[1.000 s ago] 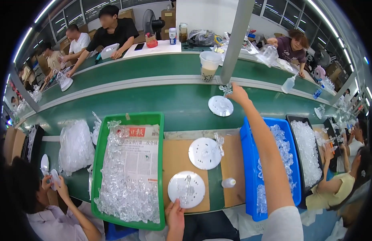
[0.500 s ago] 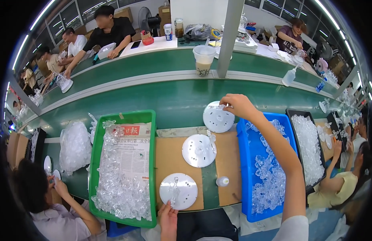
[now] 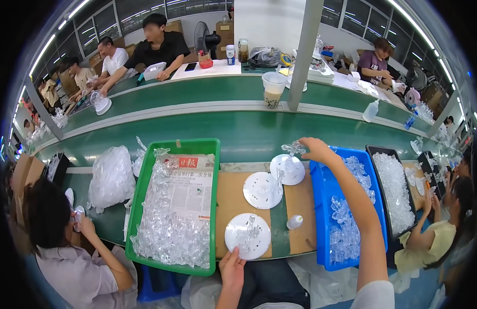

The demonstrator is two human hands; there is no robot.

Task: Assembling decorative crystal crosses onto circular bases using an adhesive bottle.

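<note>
A clear plastic piece (image 3: pixel 294 149) is pinched by its upper right end between the thumb and fingers of the right hand (image 3: pixel 318 151). It is held upright over the far disc (image 3: pixel 297 175), which is white and round and lies by the left wall of the blue tray (image 3: pixel 323 221). By the fingertips of the left hand (image 3: pixel 232 265), the lower edge of the near disc (image 3: pixel 235 235) is touched; whether it is pinched or only steadied cannot be told. On that disc, another clear piece (image 3: pixel 249 233) is seen.

Between these two, the middle disc (image 3: pixel 258 191) is laid at the inner edge of the cardboard (image 3: pixel 231 186), with clear plastic at its right edge. The far disc is met by it there, though whether they overlap cannot be made out. To the right of the near disc, a small white bottle (image 3: pixel 294 222) is placed.

The green tray (image 3: pixel 214 221), on the left, is lined with newspaper (image 3: pixel 193 188) and partly filled with clear pieces. More are heaped in the blue tray and, beyond it, in a black tray (image 3: pixel 381 190). Behind, a cup (image 3: pixel 273 90) is set near a metal post (image 3: pixel 304 56).
</note>
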